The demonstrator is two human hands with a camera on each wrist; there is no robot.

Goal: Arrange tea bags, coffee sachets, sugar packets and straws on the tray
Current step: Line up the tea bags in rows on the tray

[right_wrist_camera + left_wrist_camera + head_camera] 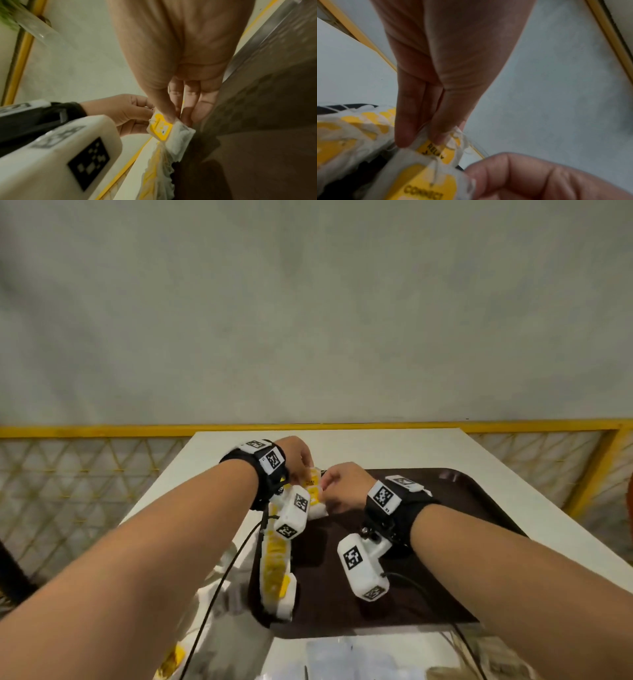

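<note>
A dark brown tray (455, 508) lies on the white table. A row of white tea bags with yellow tags (275, 570) runs along its left edge. Both hands meet above the tray's far left corner. My left hand (305, 470) pinches the top of a tea bag (436, 150) whose yellow tag reads RELAX. My right hand (329, 491) pinches the neighbouring tea bag (163, 128) between thumb and fingers; its tag (423, 185) reads CONNECT. The two bags touch, and thin strings hang between them. The row of tea bags (157, 175) continues below the right hand.
The white table (376, 446) ends at a yellow railing (102, 430) with mesh. Clear plastic packets (342, 659) lie at the near edge, more wrapped items (226, 594) sit left of the tray, and black cables (219, 587) trail from both wrists.
</note>
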